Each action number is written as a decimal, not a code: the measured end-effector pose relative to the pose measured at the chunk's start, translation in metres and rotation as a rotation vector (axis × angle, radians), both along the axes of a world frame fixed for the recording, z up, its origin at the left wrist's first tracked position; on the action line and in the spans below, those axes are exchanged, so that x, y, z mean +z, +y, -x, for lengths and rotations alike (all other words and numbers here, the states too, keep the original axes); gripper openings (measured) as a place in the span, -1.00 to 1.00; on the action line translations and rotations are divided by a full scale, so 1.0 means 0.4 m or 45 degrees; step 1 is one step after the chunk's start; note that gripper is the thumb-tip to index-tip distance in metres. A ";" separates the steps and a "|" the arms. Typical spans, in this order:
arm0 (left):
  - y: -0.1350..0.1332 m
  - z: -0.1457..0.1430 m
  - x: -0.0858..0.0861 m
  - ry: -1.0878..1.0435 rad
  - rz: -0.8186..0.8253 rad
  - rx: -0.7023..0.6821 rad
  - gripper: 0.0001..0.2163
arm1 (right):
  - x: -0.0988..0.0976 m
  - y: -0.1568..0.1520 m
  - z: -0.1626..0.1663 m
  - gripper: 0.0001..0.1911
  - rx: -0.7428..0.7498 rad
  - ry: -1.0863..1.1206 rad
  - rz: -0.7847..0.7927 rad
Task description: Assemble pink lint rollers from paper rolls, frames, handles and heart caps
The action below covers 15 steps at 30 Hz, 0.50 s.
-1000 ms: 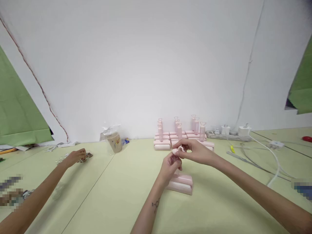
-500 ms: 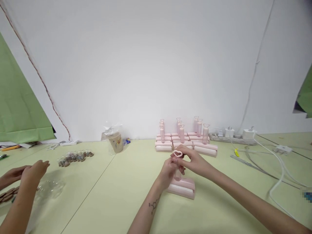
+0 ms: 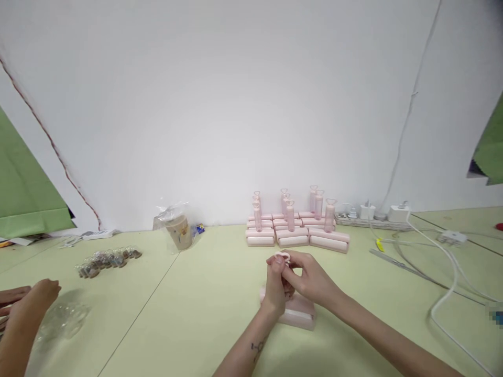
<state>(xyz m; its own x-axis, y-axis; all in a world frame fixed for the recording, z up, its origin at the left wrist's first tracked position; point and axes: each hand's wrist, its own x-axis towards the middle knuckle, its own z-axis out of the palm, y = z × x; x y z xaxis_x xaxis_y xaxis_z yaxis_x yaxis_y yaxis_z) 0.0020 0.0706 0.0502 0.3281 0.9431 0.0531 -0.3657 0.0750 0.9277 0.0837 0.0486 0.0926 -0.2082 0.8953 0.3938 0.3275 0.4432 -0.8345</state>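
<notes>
Roller (image 3: pixel 293 313): pink, lying flat on worktop (image 3: pixel 188 314), long axis left-right; handle (image 3: pixel 282 257) upright, heart end up.
Left hand (image 3: pixel 276 285): grip closed round handle.
Right hand (image 3: pixel 310 283): grip closed on handle beside it.
Step, judged: seating handle in roller; next calls for a straight downward press.
Behind: finished rollers (image 3: pixel 294 230) by wall.

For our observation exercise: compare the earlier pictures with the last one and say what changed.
Both hands, left hand and right hand, lowered the heart-topped handle onto the pink roller, keeping their grip. The co-worker's hand drew back from the small jars. The finished rollers stayed put.
</notes>
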 end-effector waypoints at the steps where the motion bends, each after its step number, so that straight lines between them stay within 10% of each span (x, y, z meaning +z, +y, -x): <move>1: -0.002 0.000 0.000 0.012 -0.010 0.008 -0.46 | -0.002 0.003 -0.001 -0.77 0.008 -0.007 0.004; 7: 0.046 0.033 -0.030 0.186 -0.243 0.078 -0.41 | -0.037 -0.011 -0.061 -0.58 0.109 -0.110 -0.015; 15: 0.300 0.073 -0.002 0.637 -0.647 0.390 -0.77 | 0.013 -0.254 -0.197 -0.73 0.215 -0.440 -0.233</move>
